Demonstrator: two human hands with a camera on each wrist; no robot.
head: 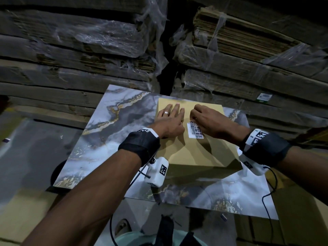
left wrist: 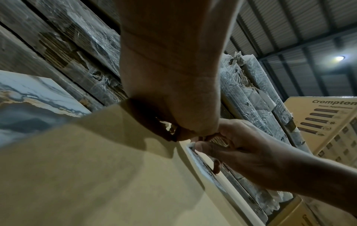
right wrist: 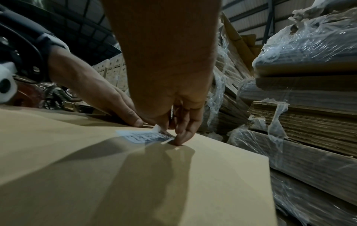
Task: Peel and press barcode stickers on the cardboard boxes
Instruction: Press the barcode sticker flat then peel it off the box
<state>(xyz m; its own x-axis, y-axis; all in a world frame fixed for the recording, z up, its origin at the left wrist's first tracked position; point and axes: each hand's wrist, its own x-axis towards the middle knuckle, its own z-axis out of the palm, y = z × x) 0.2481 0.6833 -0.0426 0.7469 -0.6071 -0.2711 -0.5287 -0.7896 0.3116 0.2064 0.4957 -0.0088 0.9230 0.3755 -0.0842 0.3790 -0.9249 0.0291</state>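
Marble-patterned worktop [head: 110, 132] amid warehouse stock

Behind the worktop's far edge rise stacks of flattened cardboard [head: 74, 55] bound in torn plastic wrap [head: 106, 32]. A printed carton marked "Crompton" [left wrist: 328, 116] stands off to one side, under a corrugated roof [left wrist: 289, 30] with one lit lamp [left wrist: 340, 58]. A black cable [head: 269, 192] trails off the worktop's near right corner.

We see a flat tan cardboard box [head: 193, 151] lying under both our hands. On its top, between our left hand [head: 171, 121] and right hand [head: 211, 121], lies a white barcode sticker [head: 194, 129], its far corner lifted at our right fingertips [right wrist: 180, 139].
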